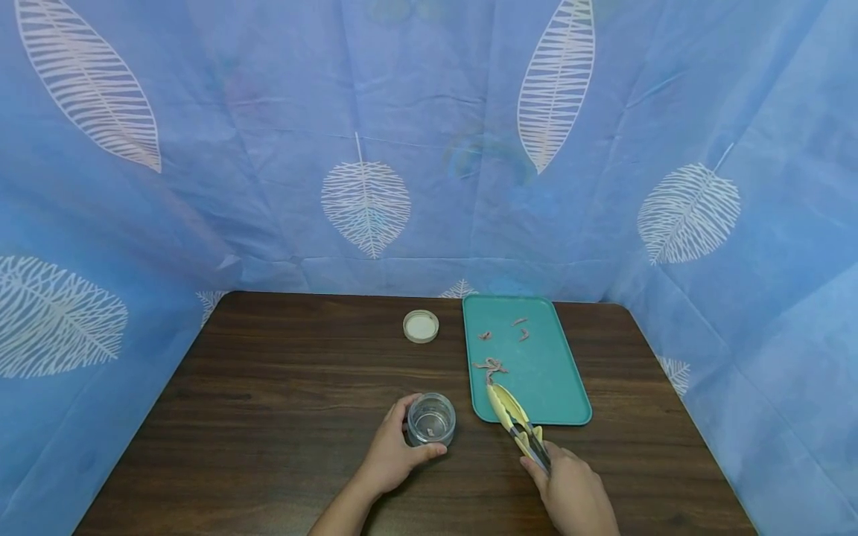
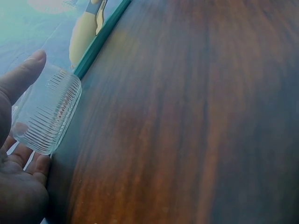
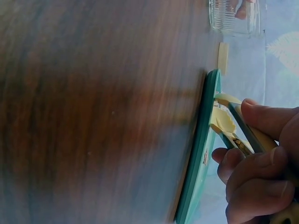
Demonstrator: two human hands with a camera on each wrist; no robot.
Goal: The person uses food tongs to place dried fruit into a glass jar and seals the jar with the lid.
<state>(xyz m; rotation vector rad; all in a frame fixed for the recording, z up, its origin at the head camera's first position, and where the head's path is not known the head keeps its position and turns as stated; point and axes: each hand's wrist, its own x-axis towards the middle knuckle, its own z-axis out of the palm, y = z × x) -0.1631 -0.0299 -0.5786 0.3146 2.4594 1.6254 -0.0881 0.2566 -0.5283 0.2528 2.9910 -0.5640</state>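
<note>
My left hand (image 1: 394, 450) grips a clear glass jar (image 1: 431, 406) on the table, thumb on the near side and fingers round the far left. The jar is open at the top, and a small pale piece shows at its bottom. In the left wrist view the ribbed jar wall (image 2: 51, 112) stands between thumb and fingers. My right hand (image 1: 575, 487) holds tongs (image 1: 499, 402) with yellow heads and metal arms. Their tips are over the near left part of a teal tray (image 1: 546, 380), touching or very near a clump of pinkish, worm-like strips (image 1: 492, 365).
Several smaller pinkish pieces (image 1: 524, 334) lie scattered toward the tray's far end. A round lid (image 1: 421, 327) with a white inside rests behind the jar, left of the tray. The dark wooden table (image 1: 302, 372) ends at a blue leaf-patterned cloth (image 1: 429, 201) at the back.
</note>
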